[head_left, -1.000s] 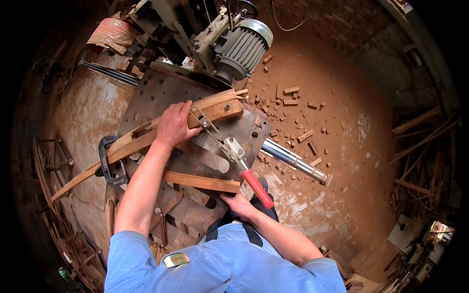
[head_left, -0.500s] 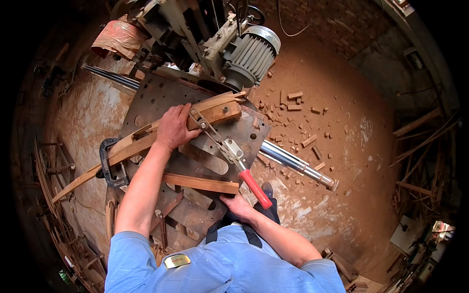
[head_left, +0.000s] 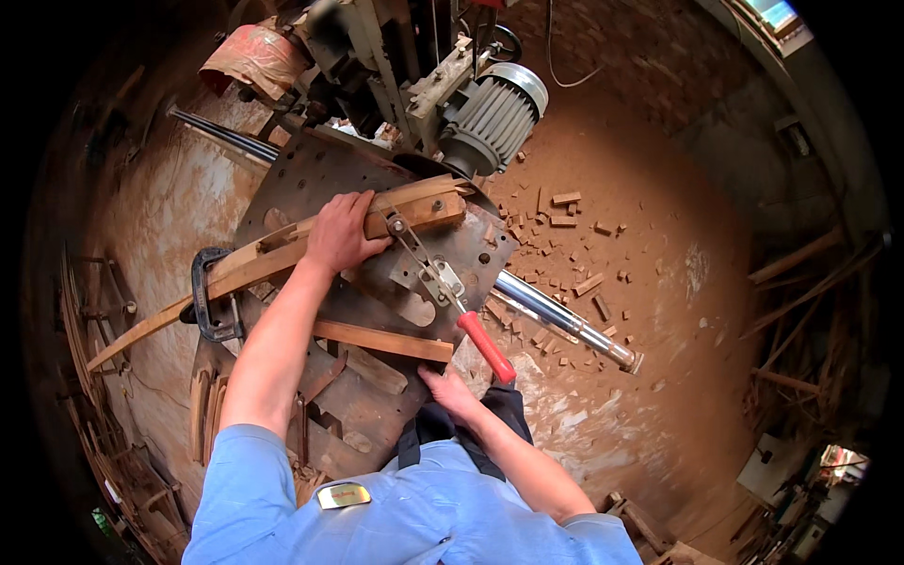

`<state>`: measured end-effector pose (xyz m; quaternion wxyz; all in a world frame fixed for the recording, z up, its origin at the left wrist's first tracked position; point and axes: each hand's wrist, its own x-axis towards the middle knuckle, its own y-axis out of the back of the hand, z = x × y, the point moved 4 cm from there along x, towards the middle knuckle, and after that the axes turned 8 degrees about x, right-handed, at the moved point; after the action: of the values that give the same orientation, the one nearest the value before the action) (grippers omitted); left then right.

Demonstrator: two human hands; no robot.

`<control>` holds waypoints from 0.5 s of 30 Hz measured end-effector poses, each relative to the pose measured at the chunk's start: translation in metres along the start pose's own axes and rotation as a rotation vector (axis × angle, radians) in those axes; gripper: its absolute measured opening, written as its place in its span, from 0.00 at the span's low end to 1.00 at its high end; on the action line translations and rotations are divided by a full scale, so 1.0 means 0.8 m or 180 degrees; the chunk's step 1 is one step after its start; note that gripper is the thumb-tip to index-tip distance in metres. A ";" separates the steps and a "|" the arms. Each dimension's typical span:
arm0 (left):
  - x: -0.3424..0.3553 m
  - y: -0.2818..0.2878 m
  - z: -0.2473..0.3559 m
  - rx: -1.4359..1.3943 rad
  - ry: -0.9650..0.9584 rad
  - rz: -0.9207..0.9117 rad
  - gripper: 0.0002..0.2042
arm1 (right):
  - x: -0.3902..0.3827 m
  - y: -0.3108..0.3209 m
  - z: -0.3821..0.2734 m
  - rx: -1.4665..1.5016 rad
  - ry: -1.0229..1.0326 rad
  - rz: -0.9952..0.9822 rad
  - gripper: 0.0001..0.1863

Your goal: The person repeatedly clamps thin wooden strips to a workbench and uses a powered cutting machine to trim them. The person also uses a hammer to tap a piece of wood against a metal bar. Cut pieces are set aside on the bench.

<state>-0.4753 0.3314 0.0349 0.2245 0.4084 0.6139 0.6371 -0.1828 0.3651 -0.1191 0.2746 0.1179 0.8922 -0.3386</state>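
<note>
My left hand [head_left: 344, 235] lies across a long curved strip of wood [head_left: 405, 193], its fingers over the top and its thumb bent toward me. The strip rests along a wooden jig [head_left: 273, 264] on a drilled steel table [head_left: 273, 193]. Beside my thumb stands a toggle clamp [head_left: 438, 280] with a red handle [head_left: 487, 348]. A black C-clamp [head_left: 217, 306] grips the jig's left part. My right hand [head_left: 452, 391] is at the table's near edge, below the end of a straight wooden bar [head_left: 386, 340]; its fingertips are hidden there.
Beyond the table rises a machine with a grey finned motor [head_left: 494, 118] and a red-wrapped cylinder [head_left: 254, 61]. A shiny steel rail [head_left: 565, 315] sticks out to the right. Wood offcuts [head_left: 589, 283] and sawdust cover the floor. Timber pieces [head_left: 796, 254] lean at far right.
The view has shifted and turned slightly. Both hands keep their places against the wood and the table, and the red handle stays in the same position.
</note>
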 end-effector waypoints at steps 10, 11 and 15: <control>0.008 0.007 0.001 -0.0357 0.0233 -0.0383 0.37 | -0.016 0.006 0.000 0.0105 -0.0363 -0.0030 0.31; 0.009 0.010 0.001 -0.0399 0.0288 -0.0465 0.37 | -0.020 0.005 -0.004 -0.0010 -0.0317 -0.0063 0.30; 0.010 -0.002 -0.022 -0.0681 0.0338 -0.0625 0.36 | -0.043 -0.015 -0.053 -0.0533 -0.0541 0.0009 0.28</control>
<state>-0.4945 0.3274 0.0373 0.2952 0.2859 0.5906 0.6945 -0.1765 0.3839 -0.0670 0.3585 0.0667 0.8907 -0.2713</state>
